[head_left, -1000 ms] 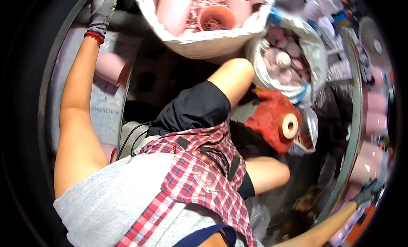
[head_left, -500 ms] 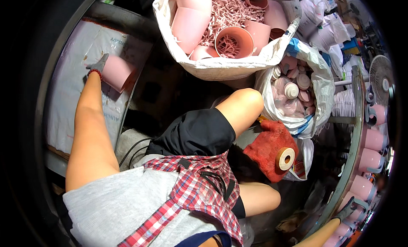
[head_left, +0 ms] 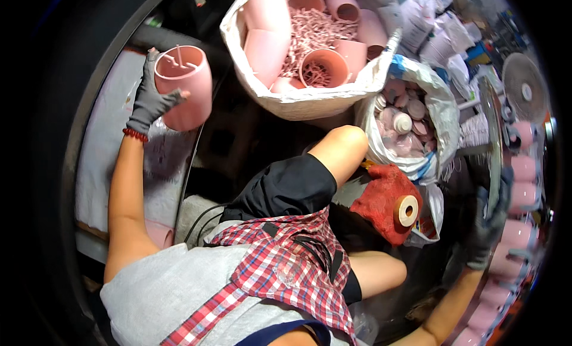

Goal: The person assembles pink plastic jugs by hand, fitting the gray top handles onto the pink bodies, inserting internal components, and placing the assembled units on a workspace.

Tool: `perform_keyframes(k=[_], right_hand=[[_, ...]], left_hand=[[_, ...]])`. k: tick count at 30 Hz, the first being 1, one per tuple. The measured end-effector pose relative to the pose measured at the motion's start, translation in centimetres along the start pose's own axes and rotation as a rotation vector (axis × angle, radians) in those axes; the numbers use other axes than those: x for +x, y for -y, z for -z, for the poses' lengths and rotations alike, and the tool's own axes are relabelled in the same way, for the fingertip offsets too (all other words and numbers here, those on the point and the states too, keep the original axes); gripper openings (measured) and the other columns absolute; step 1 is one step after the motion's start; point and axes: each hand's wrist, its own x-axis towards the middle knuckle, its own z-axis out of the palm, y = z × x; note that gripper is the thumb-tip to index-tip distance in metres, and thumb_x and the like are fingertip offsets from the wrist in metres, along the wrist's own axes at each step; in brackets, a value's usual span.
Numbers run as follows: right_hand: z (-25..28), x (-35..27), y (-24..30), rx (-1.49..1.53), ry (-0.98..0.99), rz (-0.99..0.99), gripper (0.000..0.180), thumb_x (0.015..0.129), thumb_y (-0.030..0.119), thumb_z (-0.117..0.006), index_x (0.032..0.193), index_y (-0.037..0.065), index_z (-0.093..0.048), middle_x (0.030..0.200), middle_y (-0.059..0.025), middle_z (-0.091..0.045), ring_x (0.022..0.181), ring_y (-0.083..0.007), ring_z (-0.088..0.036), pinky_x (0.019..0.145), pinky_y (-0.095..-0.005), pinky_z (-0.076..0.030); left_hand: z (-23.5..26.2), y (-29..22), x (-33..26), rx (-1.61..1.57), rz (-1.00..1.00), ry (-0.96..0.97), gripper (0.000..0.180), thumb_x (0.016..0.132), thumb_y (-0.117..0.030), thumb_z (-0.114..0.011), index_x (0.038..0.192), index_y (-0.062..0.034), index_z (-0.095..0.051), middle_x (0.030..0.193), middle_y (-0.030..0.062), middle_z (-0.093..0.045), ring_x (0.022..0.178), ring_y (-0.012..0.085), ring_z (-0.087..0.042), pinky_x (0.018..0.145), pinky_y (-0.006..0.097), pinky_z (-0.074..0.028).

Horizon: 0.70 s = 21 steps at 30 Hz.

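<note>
My left hand [head_left: 149,102], in a grey glove with bare fingertips, grips a pink plastic jug shell [head_left: 196,102]. The shell is held up with its open mouth toward me, and thin ribs or prongs show inside. Beneath it is a flat slab wrapped in white plastic [head_left: 107,161]. At the far right, my gloved right hand [head_left: 488,227] is smeared by motion beside a row of pink jugs [head_left: 517,233] with grey-blue rims and handles. Whether its fingers hold anything does not show.
A big white sack [head_left: 304,108] holds pink shells and pink sprue scraps. Next to it, a smaller sack [head_left: 447,119] contains lids and round pieces. A red cloth bundle [head_left: 384,206] with a cream ring [head_left: 407,211] sits by my knees. A fan [head_left: 524,90] stands beyond a metal rail.
My left hand has lifted the pink shell off the white slab and turned its mouth up. My right hand has left the handle of a jug in the row and moved farther forward.
</note>
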Motion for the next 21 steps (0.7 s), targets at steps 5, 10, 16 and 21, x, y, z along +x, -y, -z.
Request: perform_keyframes(k=[5, 10, 16, 21], right_hand=[[-2.8, 2.5, 13.0, -0.118, 0.038, 0.577, 0.051, 0.08, 0.019, -0.065, 0.128, 0.011, -0.054, 0.135, -0.0112, -0.047, 0.125, -0.0305, -0.044, 0.102, -0.0433, -0.036], [-3.1, 1.7, 17.5, -0.242, -0.042, 0.811, 0.047, 0.079, 0.031, -0.057, 0.126, 0.024, -0.055, 0.131, -0.0027, -0.051, 0.12, -0.0266, -0.049, 0.105, -0.0469, -0.036], [-3.4, -2.7, 18.3, -0.335, 0.228, 0.869, 0.022, 0.074, 0.024, -0.056, 0.086, 0.007, -0.064, 0.085, -0.0082, -0.058, 0.094, -0.0294, -0.06, 0.1, -0.0523, -0.038], [-0.4, -2.7, 14.9, -0.187, 0.443, 0.782, 0.014, 0.065, 0.026, -0.063, 0.066, 0.012, -0.061, 0.063, -0.0002, -0.054, 0.066, -0.0191, -0.055, 0.065, -0.0347, -0.043]], left_hand=[[-3.2, -14.4, 2.0, -0.32, -0.493, 0.421, 0.116, 0.056, -0.038, -0.089, 0.143, -0.0015, -0.021, 0.138, 0.0162, -0.038, 0.128, 0.0253, -0.04, 0.108, 0.04, -0.031], [-6.9, -29.3, 1.3, -0.542, -0.697, 0.947, 0.094, 0.053, -0.031, -0.091, 0.129, -0.0009, -0.044, 0.12, 0.0156, -0.056, 0.112, 0.0253, -0.056, 0.095, 0.034, -0.045], [-12.8, -28.9, -1.1, -0.875, -0.706, 1.342, 0.088, 0.055, -0.043, -0.087, 0.124, -0.0027, -0.049, 0.13, 0.0161, -0.048, 0.119, 0.0311, -0.049, 0.099, 0.04, -0.039], [-13.2, -30.8, -0.2, -0.831, -1.252, 0.901, 0.05, 0.07, -0.045, -0.076, 0.066, -0.0015, -0.052, 0.117, 0.0235, -0.054, 0.104, 0.0405, -0.056, 0.086, 0.048, -0.046]])
